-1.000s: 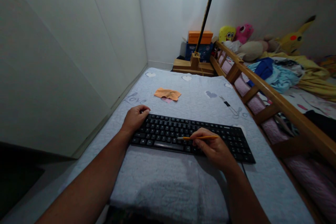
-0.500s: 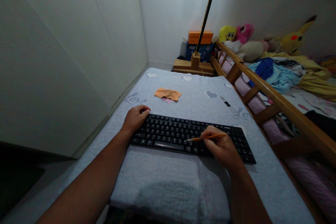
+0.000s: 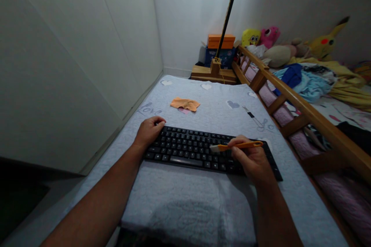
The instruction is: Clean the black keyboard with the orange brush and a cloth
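A black keyboard (image 3: 185, 148) lies flat on the pale blue, heart-patterned cloth (image 3: 179, 189) in front of me. My left hand (image 3: 149, 133) grips its left end, fingers curled over the edge. Between the thumb and fingers of my right hand (image 3: 249, 156) is a small brush (image 3: 246, 145) with an orange handle and pale bristles. The bristles point left, over the keys right of the keyboard's middle; whether they touch the keys I cannot tell. My right hand hides part of the number keys.
Beyond the keyboard lies a crumpled orange cloth (image 3: 185, 104). A thin tool with a black band (image 3: 251, 114) rests farther right. A wooden rail (image 3: 307, 117) runs along the right side, a white cabinet (image 3: 87, 54) along the left. A lamp pole (image 3: 228, 15) stands at the back.
My right hand and the brush have moved slightly right and away from me, and the brush's flat side now shows more. My left hand and the keyboard have stayed put.
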A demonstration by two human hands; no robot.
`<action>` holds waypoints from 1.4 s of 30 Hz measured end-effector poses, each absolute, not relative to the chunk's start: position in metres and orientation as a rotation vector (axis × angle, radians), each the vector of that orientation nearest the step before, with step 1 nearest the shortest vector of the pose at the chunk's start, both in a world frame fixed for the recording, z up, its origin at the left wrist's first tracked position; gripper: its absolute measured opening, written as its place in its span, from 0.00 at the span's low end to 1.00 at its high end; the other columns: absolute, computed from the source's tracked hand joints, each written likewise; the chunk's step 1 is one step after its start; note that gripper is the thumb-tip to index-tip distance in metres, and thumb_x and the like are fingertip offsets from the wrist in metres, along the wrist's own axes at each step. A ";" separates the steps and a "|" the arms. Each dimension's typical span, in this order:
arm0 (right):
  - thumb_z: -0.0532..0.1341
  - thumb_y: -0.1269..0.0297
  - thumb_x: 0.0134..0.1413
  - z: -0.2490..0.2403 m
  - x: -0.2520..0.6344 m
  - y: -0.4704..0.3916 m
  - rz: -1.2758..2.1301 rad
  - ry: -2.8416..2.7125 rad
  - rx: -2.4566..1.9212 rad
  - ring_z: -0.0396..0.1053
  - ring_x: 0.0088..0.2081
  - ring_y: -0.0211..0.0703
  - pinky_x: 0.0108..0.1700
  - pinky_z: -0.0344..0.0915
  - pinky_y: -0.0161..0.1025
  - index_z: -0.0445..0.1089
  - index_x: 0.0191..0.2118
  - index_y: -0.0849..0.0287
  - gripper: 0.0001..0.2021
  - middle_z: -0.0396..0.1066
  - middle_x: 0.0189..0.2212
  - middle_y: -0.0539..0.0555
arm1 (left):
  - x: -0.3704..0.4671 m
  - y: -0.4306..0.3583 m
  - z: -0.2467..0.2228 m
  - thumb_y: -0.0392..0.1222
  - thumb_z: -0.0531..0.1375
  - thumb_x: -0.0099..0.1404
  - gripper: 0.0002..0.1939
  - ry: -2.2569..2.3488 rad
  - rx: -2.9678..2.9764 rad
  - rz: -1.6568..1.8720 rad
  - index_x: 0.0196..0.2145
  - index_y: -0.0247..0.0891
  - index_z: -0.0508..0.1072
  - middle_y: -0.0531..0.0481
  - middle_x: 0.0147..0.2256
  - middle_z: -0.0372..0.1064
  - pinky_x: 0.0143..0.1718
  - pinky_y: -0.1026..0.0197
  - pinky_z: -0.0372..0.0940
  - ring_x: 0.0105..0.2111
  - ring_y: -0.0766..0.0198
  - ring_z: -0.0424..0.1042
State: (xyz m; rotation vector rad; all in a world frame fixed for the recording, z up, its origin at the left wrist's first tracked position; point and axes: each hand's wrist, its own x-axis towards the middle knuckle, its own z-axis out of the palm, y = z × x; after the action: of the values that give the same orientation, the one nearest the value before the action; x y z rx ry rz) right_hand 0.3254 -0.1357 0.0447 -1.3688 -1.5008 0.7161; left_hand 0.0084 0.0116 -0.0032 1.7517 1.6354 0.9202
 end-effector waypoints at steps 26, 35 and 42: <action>0.55 0.65 0.64 0.036 0.299 -0.132 0.388 -1.814 -1.394 0.67 0.26 0.39 0.31 0.61 0.36 0.66 0.32 0.56 0.08 0.69 0.24 0.50 | 0.009 0.010 -0.003 0.52 0.58 0.57 0.16 1.621 1.749 0.954 0.32 0.38 0.78 0.48 0.31 0.77 0.37 0.57 0.65 0.33 0.57 0.73; 0.57 0.66 0.63 0.041 0.286 -0.119 0.428 -1.961 -1.355 0.67 0.28 0.40 0.31 0.60 0.36 0.67 0.32 0.56 0.07 0.67 0.26 0.50 | 0.010 0.008 0.002 0.52 0.58 0.57 0.15 1.607 1.764 0.961 0.32 0.38 0.78 0.48 0.32 0.77 0.38 0.58 0.65 0.33 0.58 0.72; 0.58 0.65 0.63 0.034 0.275 -0.115 0.559 -1.909 -1.322 0.67 0.29 0.40 0.32 0.62 0.36 0.70 0.31 0.56 0.08 0.70 0.27 0.51 | 0.012 0.004 0.006 0.51 0.58 0.58 0.15 1.592 1.791 0.994 0.33 0.38 0.78 0.49 0.32 0.76 0.37 0.58 0.64 0.31 0.60 0.70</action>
State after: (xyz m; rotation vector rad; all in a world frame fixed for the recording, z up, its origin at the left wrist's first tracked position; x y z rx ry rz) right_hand 0.2750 -0.1152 0.0340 -1.3221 -1.9086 0.5588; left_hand 0.0117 0.0037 0.0061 1.7914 1.5922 0.9942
